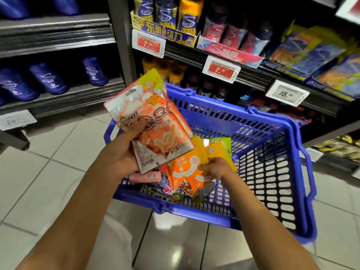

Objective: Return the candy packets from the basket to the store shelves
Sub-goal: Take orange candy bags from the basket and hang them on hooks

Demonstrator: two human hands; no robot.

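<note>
Tiled aisle floor (48, 172) under blue basket (272, 191); left hand (124, 152) gripping orange-white packets (155, 123), right hand (216, 168) pinching orange packet (187, 168).

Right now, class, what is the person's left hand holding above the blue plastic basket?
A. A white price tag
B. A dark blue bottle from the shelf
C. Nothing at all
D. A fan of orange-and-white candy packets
D: the left hand grips a fan of orange-and-white candy packets raised over the blue plastic basket, while the right hand reaches into the orange packets inside the basket.
</note>
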